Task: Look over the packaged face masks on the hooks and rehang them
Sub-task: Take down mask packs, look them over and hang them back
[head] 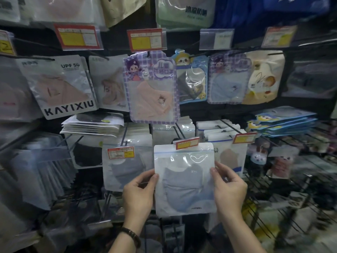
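- The mask packet [184, 179], a clear pouch with a pale blue mask inside, was held up in front of the lower row of the rack, its top edge just under a red and yellow price tag [186, 143] at the tip of a hook [179, 131].
- It looked very light and thin, a flat plastic pouch that would flex and crinkle, not stay rigid. The glossy film showed bright glare, so it was probably slick under the fingers.
- Nothing in it seemed fragile; the soft mask would take a squeeze, though the film could crease.
- The side edges at mid-height looked like the best places to hold it, since that kept it flat and left the white top strip free for the hook. Whether a hang hole sat in that strip could not be told, because the tag covered it.
- The left hand [138, 190] was pinched on the packet's left edge, thumb on the front and the other fingers curled behind.
- The right hand [229, 187] gripped the right edge the same way, thumb tip on the front face.
- Both forearms rose from below, wrists roughly level, palms turned inward toward each other. A dark beaded bracelet [132, 234] sat on the left wrist.
- More packets [125, 161] hung just beside it on the left.
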The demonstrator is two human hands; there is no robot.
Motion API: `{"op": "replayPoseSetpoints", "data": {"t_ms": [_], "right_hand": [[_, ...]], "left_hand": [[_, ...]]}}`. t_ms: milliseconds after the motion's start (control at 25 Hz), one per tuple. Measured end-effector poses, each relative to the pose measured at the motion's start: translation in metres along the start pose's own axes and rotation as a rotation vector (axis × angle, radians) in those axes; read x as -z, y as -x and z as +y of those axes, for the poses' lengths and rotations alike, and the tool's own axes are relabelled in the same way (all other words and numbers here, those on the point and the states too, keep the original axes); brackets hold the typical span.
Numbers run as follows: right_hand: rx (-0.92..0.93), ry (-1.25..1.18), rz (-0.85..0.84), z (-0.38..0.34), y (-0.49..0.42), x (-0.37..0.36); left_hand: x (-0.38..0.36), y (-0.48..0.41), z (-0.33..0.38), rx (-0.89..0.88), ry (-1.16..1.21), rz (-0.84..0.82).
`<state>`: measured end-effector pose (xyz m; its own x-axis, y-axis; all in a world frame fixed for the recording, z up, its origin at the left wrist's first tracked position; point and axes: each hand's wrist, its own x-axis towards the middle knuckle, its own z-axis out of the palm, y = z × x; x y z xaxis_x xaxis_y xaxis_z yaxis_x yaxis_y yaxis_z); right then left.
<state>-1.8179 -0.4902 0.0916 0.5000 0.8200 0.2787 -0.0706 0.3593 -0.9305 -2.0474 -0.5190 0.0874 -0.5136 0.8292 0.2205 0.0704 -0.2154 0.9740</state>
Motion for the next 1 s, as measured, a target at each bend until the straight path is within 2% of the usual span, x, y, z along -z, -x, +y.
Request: {"op": "replayPoseSetpoints", "data": {"t_ms": [200,440,600,760,1000], "right_hand": [[0.009,0.043,-0.015,-0.009,-0.017,-0.008],[-0.05,0.102,-0.033,-0.008,-0.025,-0.008],[-0.067,0.147,-0.033,-0.005,-0.025,-0.009],[0.003,0.351,-0.177,-0.012,-0.028,-0.021],[-0.001,0.596,-0.456,-0.015,-0.03,-0.041]], "left_hand": [[-0.008,-0.012,0.007,-0.009,-0.018,-0.01],[-0.013,-0.015,-0.004,0.059,-0.028,0.029],[-0.014,-0.019,-0.002,0.029,-0.058,0.038],[-0.024,-0.031,0.011,-0.062,-0.246,0.064],[-0.043,-0.04,0.007,-0.125,-0.332,0.156]]}}
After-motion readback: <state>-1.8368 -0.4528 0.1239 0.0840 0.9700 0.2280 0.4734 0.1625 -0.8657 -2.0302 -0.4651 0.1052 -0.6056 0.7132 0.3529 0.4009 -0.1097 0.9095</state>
